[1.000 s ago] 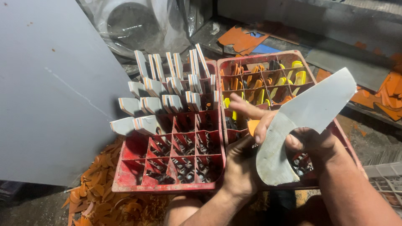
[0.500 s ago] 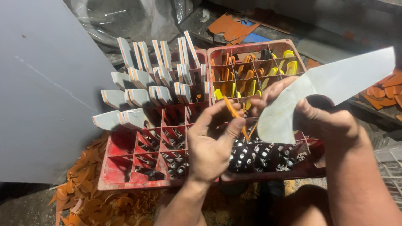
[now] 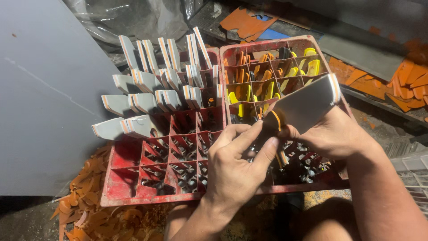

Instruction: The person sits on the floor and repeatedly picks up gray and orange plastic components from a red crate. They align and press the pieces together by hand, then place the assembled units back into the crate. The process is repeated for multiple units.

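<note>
Compared with half a second earlier, the grey curved blade [image 3: 307,107] has swung round: its long pale face pointed out to the right, and it is now turned nearly flat-on to the camera, shorter in view, with the orange-and-white layered edge showing at its far end. The left hand [image 3: 236,165] has closed in from below and now meets the blade's near tip, where an orange strip [image 3: 277,120] curls away. In my judgement this is a trimming or peeling stage on that edge, though the contact point is partly hidden.

The right hand [image 3: 334,134] is wrapped around the blade's lower part, fingers curled and gripping. The left hand has thumb and forefinger brought together at the orange strip; whether they actually pinch it I cannot tell.

The blade sits above the right half of the red plastic crate [image 3: 133,196], over its near cells. The crate is a gridded, scuffed moulding. Its left rear cells hold upright grey pieces [image 3: 147,80] of the same smooth, matte, curved form with layered edges. The right rear cells hold yellow and orange handled items [image 3: 267,87]. Near cells hold small dark parts, unclear. Left of the crate stands a flat grey panel [image 3: 40,98]; orange shavings [image 3: 84,209] litter the ground at its near left corner.
</note>
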### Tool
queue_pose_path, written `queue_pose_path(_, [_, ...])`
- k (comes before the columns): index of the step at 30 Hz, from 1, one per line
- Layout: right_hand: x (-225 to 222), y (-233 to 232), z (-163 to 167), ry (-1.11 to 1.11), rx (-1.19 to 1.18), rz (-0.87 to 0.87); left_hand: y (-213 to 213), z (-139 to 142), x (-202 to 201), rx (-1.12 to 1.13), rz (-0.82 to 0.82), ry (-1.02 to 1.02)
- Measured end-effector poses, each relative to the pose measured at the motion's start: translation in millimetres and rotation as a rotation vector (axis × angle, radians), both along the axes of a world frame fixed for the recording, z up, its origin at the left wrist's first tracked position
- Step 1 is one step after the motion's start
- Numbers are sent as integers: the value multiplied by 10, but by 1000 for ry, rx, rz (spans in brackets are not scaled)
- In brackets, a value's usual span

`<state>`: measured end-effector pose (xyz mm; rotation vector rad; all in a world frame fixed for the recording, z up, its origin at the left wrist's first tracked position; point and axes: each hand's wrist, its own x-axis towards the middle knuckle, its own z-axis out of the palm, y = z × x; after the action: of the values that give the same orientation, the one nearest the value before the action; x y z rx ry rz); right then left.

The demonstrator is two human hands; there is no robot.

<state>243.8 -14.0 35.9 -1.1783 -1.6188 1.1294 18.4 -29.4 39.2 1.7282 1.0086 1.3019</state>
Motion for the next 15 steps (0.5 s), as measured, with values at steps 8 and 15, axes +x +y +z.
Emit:
queue_pose_path(8, [-39, -6, 2, 58, -36, -24, 39, -30, -14, -59, -33, -22])
queue_pose_path(15, [73, 33, -70, -6, 16, 14, 40, -1, -10, -102, -42, 7])
